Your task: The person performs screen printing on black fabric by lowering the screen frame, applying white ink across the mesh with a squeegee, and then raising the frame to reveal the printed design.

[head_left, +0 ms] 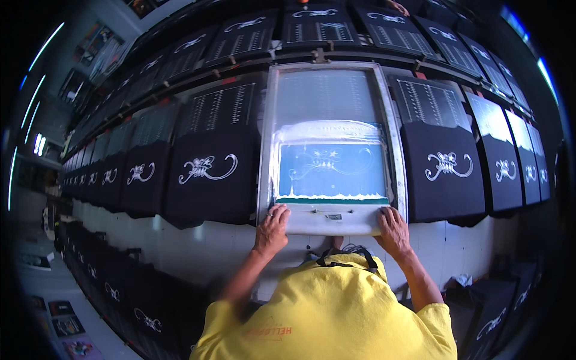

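In front of me a screen-printing frame lies over one of the boards in a long row. Its blue stencil carries a swirling design, with white ink banked along the far edge and a thin line of ink at the near edge. A wide pale squeegee with a green blade spans the near end of the frame. My left hand is closed round its left end, and my right hand grips the right end. Some fingertips are hidden beneath it.
Boards with black printed fabric flank the frame on the left, and another black piece lies to the right. A metal rail runs behind them, with another row beyond. Another person's hand shows at the far right. More black pieces hang behind me.
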The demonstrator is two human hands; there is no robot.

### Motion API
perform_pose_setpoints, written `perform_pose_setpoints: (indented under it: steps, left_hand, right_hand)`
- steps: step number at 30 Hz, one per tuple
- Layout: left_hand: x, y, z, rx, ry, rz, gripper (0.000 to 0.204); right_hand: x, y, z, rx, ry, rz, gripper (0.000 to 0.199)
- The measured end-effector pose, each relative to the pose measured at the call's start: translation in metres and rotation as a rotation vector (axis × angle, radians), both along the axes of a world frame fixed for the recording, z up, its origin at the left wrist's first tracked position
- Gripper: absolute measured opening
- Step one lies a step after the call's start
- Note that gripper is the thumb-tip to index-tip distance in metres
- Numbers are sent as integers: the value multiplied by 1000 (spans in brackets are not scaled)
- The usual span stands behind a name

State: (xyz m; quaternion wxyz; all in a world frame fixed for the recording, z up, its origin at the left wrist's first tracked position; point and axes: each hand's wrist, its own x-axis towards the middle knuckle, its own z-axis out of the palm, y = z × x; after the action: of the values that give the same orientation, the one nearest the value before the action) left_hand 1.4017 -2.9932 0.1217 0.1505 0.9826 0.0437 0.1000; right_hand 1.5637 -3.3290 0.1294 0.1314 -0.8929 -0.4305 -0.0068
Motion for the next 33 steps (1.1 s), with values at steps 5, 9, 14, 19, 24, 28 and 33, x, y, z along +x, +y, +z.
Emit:
perform_pose_setpoints:
  steps: [5, 9, 14, 19, 24, 28, 33]
  left_hand:
    - [-10, -6, -8, -36, 111, 14, 49]
    - [-12, -8, 0, -12, 128, 32, 51]
    - [-10, 3, 30, -310, 266, -1, 59]
    - [-6, 35, -5, -351, -81, 319, 52]
    - [2, 59, -54, -264, -20, 631, 32]
    - [10, 66, -62, -283, -52, 667, 32]
    - [23, 73, -55, -306, 35, 704, 40]
  right_hand:
    - [-13, 0, 1, 39, 59, -28, 75]
    - [-15, 2, 9, 0, 137, -33, 78]
    - [10, -20, 7, 176, 227, -50, 56]
    - [42, -35, -28, 419, 73, -351, 34]
    - [49, -40, -41, 518, 499, -625, 32]
    - [56, -28, -35, 533, 574, -767, 32]
    - [69, -33, -87, 705, 532, -813, 26]
